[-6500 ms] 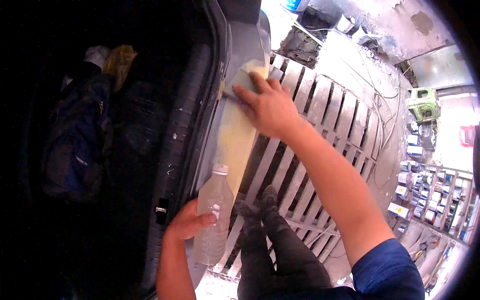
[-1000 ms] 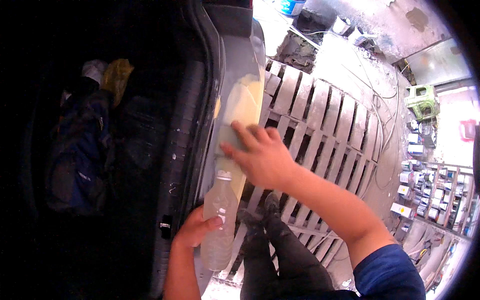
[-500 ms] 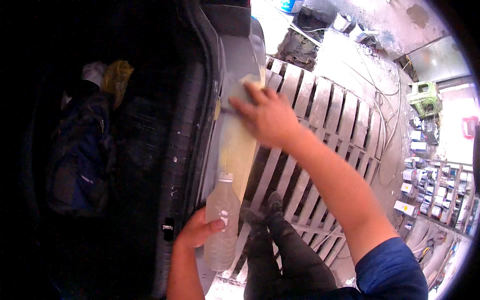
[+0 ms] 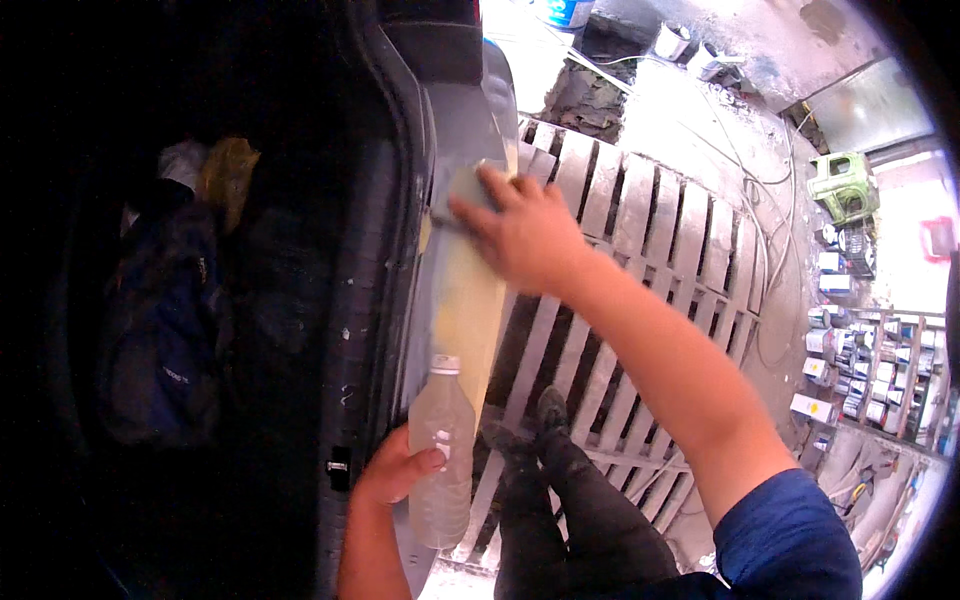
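Note:
My left hand is wrapped round a clear plastic bottle, capped in white and holding cloudy liquid. The bottle stands out against the lower part of the car's rear panel, whose surface is grey with pale yellow patches. Farther up that panel, my right hand presses a grey sanding sheet flat against it. The fingers lie over the sheet's right side, and part of it is hidden under them.
On the left is the dark open car boot, with a dark backpack and a yellow plastic bag inside. Slatted wooden pallets cover the floor under my feet. A green stool, hoses and shelves of cans are at the right.
My right hand, blurred before, is now sharper, and more of the grey sheet shows under its fingers. My left hand keeps its hold on the bottle. The view has shifted slightly.

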Demonstrator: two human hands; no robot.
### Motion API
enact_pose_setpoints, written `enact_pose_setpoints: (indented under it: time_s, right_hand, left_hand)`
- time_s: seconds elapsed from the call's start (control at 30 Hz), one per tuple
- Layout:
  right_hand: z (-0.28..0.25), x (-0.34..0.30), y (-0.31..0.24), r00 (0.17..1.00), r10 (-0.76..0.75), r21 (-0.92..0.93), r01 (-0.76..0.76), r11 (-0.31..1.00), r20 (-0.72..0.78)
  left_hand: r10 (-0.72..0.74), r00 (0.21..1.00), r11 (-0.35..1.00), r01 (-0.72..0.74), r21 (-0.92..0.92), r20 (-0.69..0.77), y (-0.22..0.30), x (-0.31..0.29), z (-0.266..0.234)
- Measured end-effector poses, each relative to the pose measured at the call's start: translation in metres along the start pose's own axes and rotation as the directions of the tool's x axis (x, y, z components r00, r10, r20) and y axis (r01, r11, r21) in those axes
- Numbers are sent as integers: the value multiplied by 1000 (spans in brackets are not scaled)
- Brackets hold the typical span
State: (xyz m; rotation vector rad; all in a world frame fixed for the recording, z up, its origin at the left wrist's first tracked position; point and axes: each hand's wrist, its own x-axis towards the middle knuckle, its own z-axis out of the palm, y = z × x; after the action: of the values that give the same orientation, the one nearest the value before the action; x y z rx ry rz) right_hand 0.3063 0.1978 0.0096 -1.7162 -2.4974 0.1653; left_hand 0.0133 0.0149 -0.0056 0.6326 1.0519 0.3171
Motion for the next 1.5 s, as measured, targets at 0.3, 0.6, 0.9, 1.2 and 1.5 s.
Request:
enact_pose_setpoints:
  time_s: [0.3, 0.6, 0.9, 1.2, 1.5]
  right_hand:
    - [2, 10, 26, 995, -92, 39, 94, 995, -41]
    - [4, -9, 16, 977, -214, -47, 214, 976, 24]
    - [8, -51, -16, 936, -341, 74, 347, 935, -90]
    - [9, -44, -39, 992, -127, 9, 126, 992, 29]
    - [11, -7, -35, 944, 294, 138, -275, 951, -148]
  left_hand:
    - [1, 1000, 1000, -1, -30, 29, 7, 2, 4]
    - [46, 997, 999, -45, -18, 64, 4, 3, 2]
    - [38, 998, 999, -37, -15, 41, 8, 1, 6]
    - [29, 997, 998, -26, -49, 66, 4, 0, -2]
    - [11, 998, 999, -9, -34, 59, 6, 6, 7]
